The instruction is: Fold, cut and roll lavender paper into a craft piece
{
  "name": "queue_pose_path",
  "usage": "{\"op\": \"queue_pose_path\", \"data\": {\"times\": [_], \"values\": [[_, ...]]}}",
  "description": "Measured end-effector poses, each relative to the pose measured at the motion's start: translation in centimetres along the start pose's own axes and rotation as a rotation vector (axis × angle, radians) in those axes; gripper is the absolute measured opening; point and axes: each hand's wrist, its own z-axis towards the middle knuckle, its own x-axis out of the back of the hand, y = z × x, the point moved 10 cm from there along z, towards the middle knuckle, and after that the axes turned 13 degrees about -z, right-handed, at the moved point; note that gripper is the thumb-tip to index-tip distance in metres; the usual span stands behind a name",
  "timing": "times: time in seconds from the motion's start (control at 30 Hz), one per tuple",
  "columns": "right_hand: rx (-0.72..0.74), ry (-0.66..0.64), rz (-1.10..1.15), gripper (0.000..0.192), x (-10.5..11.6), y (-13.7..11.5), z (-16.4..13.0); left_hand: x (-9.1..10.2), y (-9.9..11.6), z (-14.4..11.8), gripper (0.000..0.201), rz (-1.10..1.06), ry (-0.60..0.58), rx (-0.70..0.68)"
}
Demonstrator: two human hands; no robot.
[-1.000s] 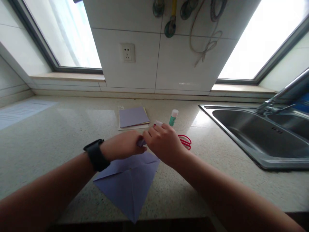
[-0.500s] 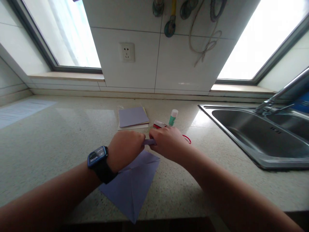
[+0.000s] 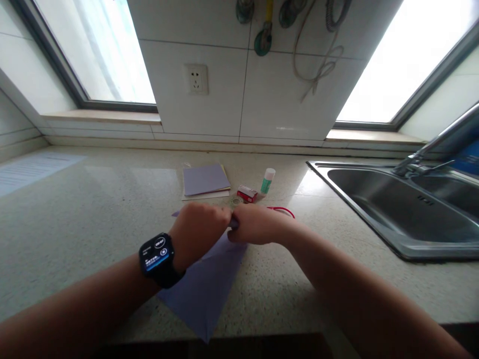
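Observation:
A sheet of purple paper (image 3: pixel 205 289) with creases lies on the counter, its near corner reaching the front edge. My left hand (image 3: pixel 202 229), with a black smartwatch (image 3: pixel 156 254) on the wrist, is closed at the far part of the sheet. Right beside it, nearly touching, my right hand (image 3: pixel 256 224) is closed too. A short bit of folded purple paper (image 3: pixel 234 223) shows between the fingers of both hands. My hands hide most of the sheet's far side; a small purple tip pokes out left of my left hand.
Beyond my hands lie a stack of coloured paper (image 3: pixel 206 179), a small red-and-white box (image 3: pixel 247 193), a clear roll of tape (image 3: pixel 235 201), a glue stick (image 3: pixel 267 181) and a red loop-shaped handle (image 3: pixel 286 211). The steel sink (image 3: pixel 374 224) is on the right, a printed sheet (image 3: pixel 33 169) far left.
Both hands have drawn closer together, and less of the folded purple paper shows between them. My right hand has come slightly nearer to me, uncovering the small box and the tape roll.

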Motion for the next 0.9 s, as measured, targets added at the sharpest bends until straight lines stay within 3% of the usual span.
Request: {"op": "queue_pose_path", "data": {"times": [0.17,0.3,0.4,0.53,0.7,0.8,0.9], "values": [[-0.093,0.300,-0.241,0.015,3.0,0.3,-1.2,-0.6,-2.6,0.5,0.023,-0.145,-0.046,0.113],[0.058,0.475,-0.466,0.025,3.8,-2.8,-1.5,-1.5,-2.9,0.9,0.020,-0.392,-0.158,0.025],[0.011,0.394,-0.441,0.026,2.9,-2.3,-0.5,-1.3,-2.9,0.9,0.018,-0.381,-0.136,0.037],[-0.119,0.229,-0.286,0.016,1.4,-0.3,0.4,-0.5,-1.9,0.4,0.025,-0.135,-0.046,0.072],[-0.056,0.077,-0.004,0.012,0.2,0.3,0.1,-0.2,0.2,0.0,0.032,0.021,-0.005,-0.018],[0.034,0.141,0.120,0.012,1.1,-0.1,-0.6,0.0,-0.3,0.0,0.030,0.038,0.013,-0.005],[-0.018,0.315,0.010,0.025,2.4,0.5,-1.3,-0.1,-1.6,0.3,0.027,-0.011,-0.004,0.050]]}}
